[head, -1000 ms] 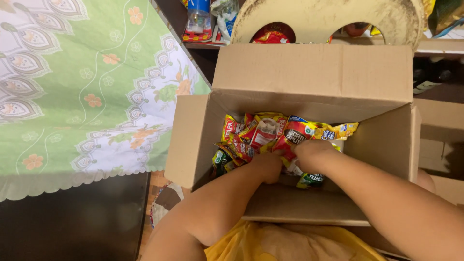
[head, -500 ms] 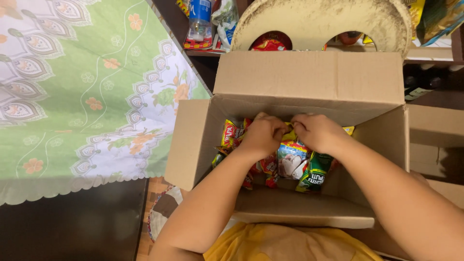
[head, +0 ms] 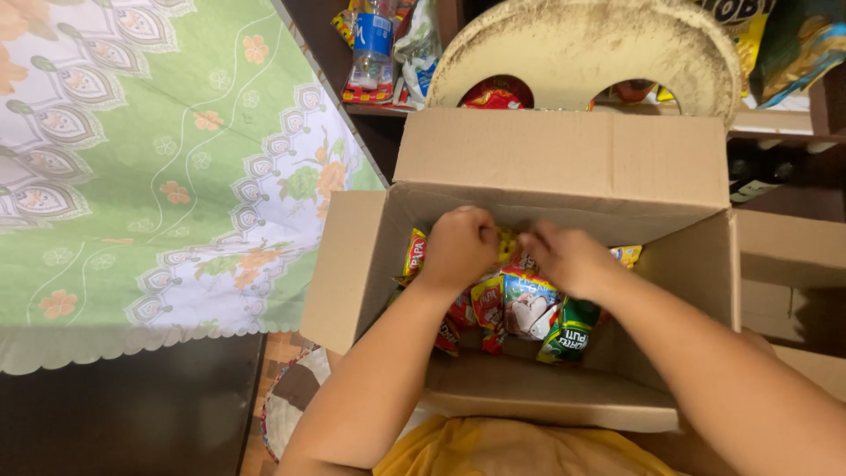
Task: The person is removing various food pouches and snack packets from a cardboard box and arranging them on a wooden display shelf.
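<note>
Both hands are reaching into the open cardboard box (head: 564,167). The left hand (head: 460,247) and right hand (head: 568,257) are curling closed on the bundle of snack packets (head: 520,304) lying inside. Risk: a slack grip is likely letting loose packets slip and scatter back into the box.

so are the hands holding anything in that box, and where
Cannot be told: both the left hand and right hand press down among the snack packets in the cardboard box, fingers hidden.
</note>
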